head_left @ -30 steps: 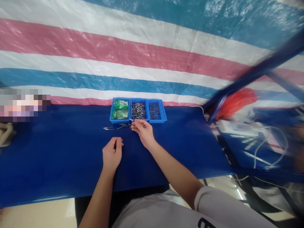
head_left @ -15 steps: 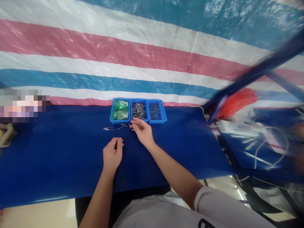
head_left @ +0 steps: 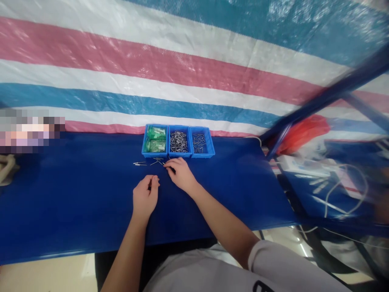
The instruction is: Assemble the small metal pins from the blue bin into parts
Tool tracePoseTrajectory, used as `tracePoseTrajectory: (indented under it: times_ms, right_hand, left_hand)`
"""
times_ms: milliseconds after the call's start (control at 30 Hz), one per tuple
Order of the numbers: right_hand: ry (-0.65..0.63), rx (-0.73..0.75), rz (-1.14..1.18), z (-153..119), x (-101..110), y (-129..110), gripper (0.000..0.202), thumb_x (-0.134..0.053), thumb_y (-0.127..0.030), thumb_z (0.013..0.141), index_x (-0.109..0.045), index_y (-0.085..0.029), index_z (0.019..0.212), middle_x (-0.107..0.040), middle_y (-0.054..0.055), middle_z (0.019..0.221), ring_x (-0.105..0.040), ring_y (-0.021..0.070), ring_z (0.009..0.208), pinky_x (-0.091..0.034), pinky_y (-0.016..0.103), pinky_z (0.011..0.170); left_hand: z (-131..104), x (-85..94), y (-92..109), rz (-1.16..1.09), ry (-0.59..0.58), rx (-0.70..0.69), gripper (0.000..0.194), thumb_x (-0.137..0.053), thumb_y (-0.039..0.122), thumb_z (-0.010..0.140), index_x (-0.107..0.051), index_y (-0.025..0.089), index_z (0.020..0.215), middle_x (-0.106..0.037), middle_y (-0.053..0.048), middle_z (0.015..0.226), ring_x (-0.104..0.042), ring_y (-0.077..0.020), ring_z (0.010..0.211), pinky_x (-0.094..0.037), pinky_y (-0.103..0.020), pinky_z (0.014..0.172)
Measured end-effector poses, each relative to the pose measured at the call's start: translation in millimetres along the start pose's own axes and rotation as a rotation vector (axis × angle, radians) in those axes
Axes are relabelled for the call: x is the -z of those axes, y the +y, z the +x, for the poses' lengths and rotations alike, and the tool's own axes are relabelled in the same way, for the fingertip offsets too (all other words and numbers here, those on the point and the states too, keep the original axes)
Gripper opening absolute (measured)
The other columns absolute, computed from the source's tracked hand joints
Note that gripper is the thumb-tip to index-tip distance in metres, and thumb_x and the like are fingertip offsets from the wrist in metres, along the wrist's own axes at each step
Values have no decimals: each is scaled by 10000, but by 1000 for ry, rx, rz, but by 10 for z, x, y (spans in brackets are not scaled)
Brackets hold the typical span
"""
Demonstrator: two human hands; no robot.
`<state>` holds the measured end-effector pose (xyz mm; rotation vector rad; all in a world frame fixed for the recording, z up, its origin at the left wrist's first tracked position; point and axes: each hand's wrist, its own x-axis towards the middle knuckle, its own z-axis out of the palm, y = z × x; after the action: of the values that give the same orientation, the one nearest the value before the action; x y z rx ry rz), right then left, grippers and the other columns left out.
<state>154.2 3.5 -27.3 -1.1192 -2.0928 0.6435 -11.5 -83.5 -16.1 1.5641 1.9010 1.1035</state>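
Metal pins near worktop far edge — just left of right hand, left hand curled, either grip's pinch unclear

Light is soft and fairly even. The metal pins glint; glare speckles the striped sheet's upper right. The right edge stretches and smears, blurring the red bag; pixelation masks part of the left.

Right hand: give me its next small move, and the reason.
Probably pinch one of the loose metal pins: the right hand is low beside them, thumb and fingers near the closest ends, just in front of the middle blue bin. Whether it touches one is too small to tell.
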Motion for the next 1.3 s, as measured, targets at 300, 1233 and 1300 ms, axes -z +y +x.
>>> tracePoseTrajectory:
  times_ms: [300, 1233, 1300]
  right_hand:
    - [-78, 8, -50, -11, 46, -119, 201, -630, -138, 918, -756, -202, 1061, -742, 68, 1028, -595, 214, 949, -473, 382, 924]
    - [-81, -156, 677, -43, -46, -238, 295, -687, -287, 887, -727, -207, 1169, -673, 32, 951, -621, 115, 739, -533, 273, 711]
    - [-85, -199, 727, -38, -49, -234, 326, -700, -301, 873, -719, -203, 1184, -678, 28, 936, -624, 116, 735, -537, 275, 711]
  left_hand:
    - [10, 11, 29, 34, -14, 3, 295, -507, 431, 986, -705, 221, 928, -747, 0, 798, -662, -131, 691, -491, -246, 704]
    - [6, -20, -18, -53, 32, 7, 300, -570, 430, 957, -711, 251, 1152, -754, 6, 854, -721, -132, 779, -554, -237, 724]
    - [5, -22, -20, -54, 30, -9, 316, -577, 433, 952, -714, 251, 1171, -747, 5, 846, -709, -132, 756, -554, -248, 729]
